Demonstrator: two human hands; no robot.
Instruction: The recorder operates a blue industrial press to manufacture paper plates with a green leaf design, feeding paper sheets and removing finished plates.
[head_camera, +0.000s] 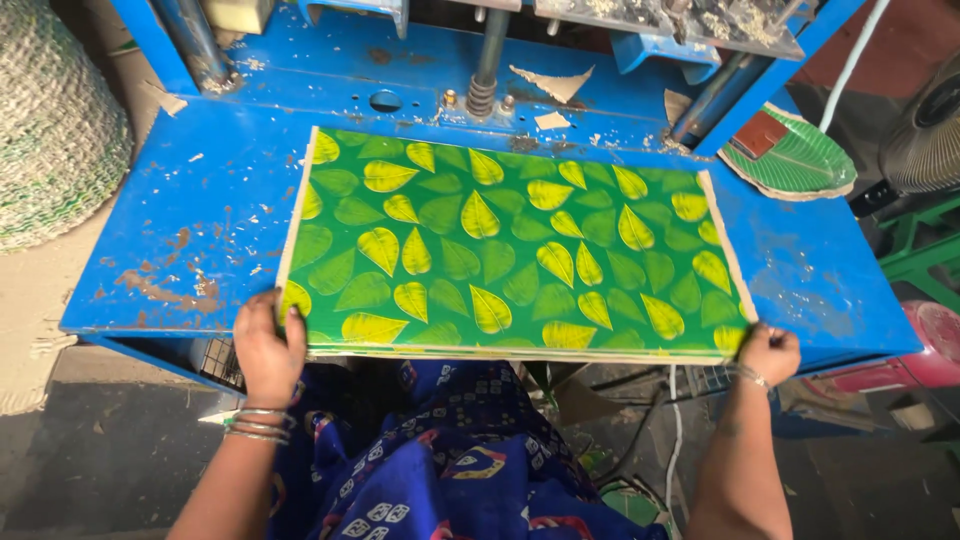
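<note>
One leaf-print sheet stack (515, 245), two hands, left hand (268, 350), right hand (768, 352), gripping corners

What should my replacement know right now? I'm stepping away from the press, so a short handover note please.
Left hand: grips the near left corner of the leaf-print sheet stack.
Right hand: grips the near right corner.
The stack lies flat on the blue press table, short of the press posts.
Done: green pressed plates sit at the far right.
Left: the stack shows no pressing yet.
</note>
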